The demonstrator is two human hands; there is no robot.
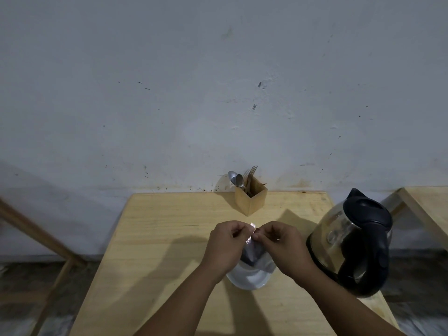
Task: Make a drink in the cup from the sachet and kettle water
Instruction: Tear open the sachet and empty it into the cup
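Note:
A small shiny sachet [252,251] hangs between my two hands above a white cup [249,278] on the wooden table [157,251]. My left hand [226,246] pinches the sachet's top edge from the left. My right hand [283,246] pinches the same edge from the right, fingertips almost touching those of the left hand. The cup is partly hidden by the sachet and my wrists. A steel kettle [351,241] with a black lid and handle stands to the right of my right hand.
A wooden holder [251,198] with spoons and forks stands at the table's back edge by the grey wall. Another wooden table [426,204] is at the right. A wooden frame [36,236] leans at the left.

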